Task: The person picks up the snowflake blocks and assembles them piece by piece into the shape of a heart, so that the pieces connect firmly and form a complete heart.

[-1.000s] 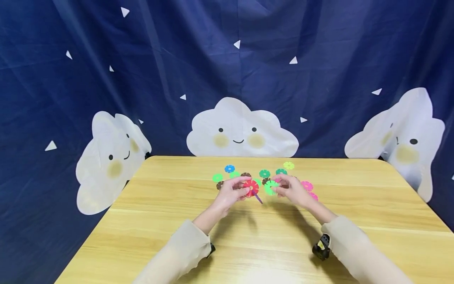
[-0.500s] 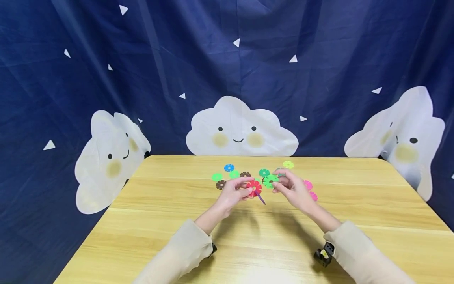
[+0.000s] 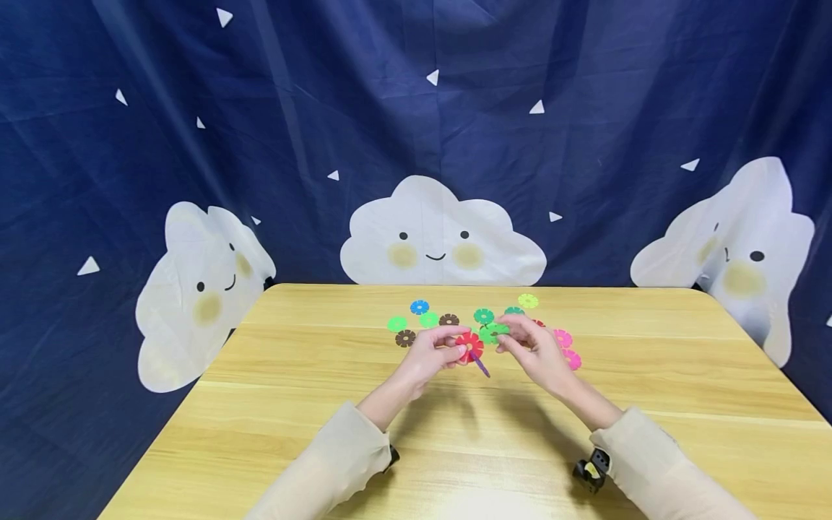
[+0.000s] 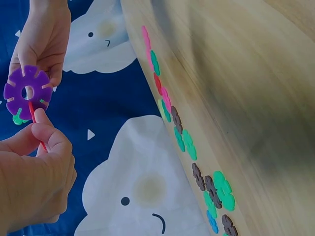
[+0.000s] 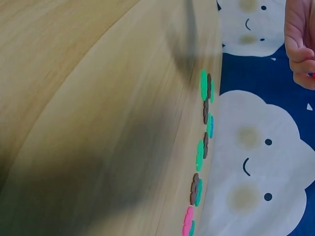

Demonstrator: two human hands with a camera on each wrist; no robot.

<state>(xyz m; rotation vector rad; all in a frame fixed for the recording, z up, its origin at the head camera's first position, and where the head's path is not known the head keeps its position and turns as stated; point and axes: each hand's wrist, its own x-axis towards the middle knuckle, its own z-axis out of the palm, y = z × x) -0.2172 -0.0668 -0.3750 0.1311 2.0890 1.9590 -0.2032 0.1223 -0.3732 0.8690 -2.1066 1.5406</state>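
My left hand (image 3: 425, 356) pinches a red notched flower disc (image 3: 469, 347) between thumb and fingers above the table. A purple notched disc (image 3: 481, 365) is slotted into the red one, nearly edge-on in the head view. In the left wrist view, the purple disc (image 4: 18, 101) faces the camera and the red disc (image 4: 34, 114) shows as a thin edge. My right hand (image 3: 534, 348) pinches a green notched disc (image 3: 492, 333) just right of the red one, tilted. The purple disc mostly hides that green disc (image 4: 18, 119) in the left wrist view.
Several loose discs lie on the wooden table (image 3: 325, 375) beyond my hands, among them a blue disc (image 3: 419, 308), a brown disc (image 3: 406, 338), a yellow disc (image 3: 528, 300) and a pink disc (image 3: 570, 359). A dark blue cloud-print curtain (image 3: 292, 180) hangs behind the table.
The green disc in my right hand has risen slightly and tipped from facing the head camera to a flatter angle. My left hand has shifted a little right with the joined red and purple discs.
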